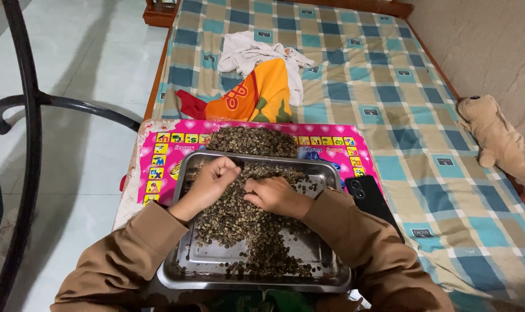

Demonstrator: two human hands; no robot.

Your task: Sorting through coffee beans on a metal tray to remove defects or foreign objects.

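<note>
The left hand is curling into a loose fist just above the beans in the metal tray; whether its grip is holding any, I cannot tell. The right hand is lying flat on the beans, fingers spread. The tray is sitting on a pink mat, a phone beside it.

A home bedroom. A bed with a blue and tan checked sheet fills the view from twelve to four o'clock, its wooden frame showing at eleven. Crumpled clothes lie on it at twelve, a stuffed toy at three by the wall. A pale tiled floor lies at ten.
</note>
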